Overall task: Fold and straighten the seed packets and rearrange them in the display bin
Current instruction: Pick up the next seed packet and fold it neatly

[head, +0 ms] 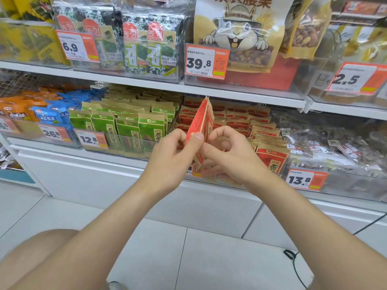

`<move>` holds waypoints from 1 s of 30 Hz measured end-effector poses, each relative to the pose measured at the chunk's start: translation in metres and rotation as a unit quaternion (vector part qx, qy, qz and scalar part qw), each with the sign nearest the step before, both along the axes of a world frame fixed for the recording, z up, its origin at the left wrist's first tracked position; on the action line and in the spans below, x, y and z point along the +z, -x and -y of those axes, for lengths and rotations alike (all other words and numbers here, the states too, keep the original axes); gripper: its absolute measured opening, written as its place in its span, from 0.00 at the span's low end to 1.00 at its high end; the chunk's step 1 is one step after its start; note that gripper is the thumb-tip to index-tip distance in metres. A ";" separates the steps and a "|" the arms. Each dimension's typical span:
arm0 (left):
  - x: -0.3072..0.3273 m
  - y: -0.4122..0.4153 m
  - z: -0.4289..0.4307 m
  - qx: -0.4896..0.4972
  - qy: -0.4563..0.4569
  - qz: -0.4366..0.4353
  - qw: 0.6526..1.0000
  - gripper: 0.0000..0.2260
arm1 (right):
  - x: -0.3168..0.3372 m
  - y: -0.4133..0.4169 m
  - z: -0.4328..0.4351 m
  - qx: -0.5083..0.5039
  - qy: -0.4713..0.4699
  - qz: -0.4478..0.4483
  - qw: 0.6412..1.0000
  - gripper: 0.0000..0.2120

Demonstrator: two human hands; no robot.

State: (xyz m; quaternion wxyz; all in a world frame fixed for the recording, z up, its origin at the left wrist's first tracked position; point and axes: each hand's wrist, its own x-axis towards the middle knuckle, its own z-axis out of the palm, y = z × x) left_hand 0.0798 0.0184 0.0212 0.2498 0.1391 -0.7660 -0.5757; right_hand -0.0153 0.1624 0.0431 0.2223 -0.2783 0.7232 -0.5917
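A red-and-tan seed packet (202, 120) stands upright, edge-on, pinched between left grip (173, 151) and right grip (228, 155), fingers curled around its lower half, just before the display bin (228, 182) of red packets (270, 158).

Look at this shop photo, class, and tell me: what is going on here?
A person at a shop shelf holds one red seed packet with both hands, the left hand and right hand pinching its lower half. The packet is upright, edge-on to the camera, in front of the display bin where the other red packets stand in rows. Green packets fill the bin beside it.
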 end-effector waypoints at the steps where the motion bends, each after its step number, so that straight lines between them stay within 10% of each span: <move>1: -0.001 0.000 0.000 0.001 -0.013 0.005 1.000 0.22 | -0.001 0.001 0.001 -0.014 -0.009 -0.021 1.000 0.23; 10: -0.001 0.001 0.007 -0.032 0.028 0.028 0.999 0.12 | -0.006 0.013 0.001 -0.066 -0.054 -0.221 0.971 0.56; 21: 0.016 0.004 0.035 -0.160 -0.014 0.024 0.987 0.17 | 0.009 0.039 0.008 -0.167 0.134 -0.174 0.961 0.10; 30: 0.010 0.032 0.067 0.145 0.247 0.004 0.958 0.09 | 0.022 0.059 0.022 -0.182 0.190 -0.276 0.925 0.06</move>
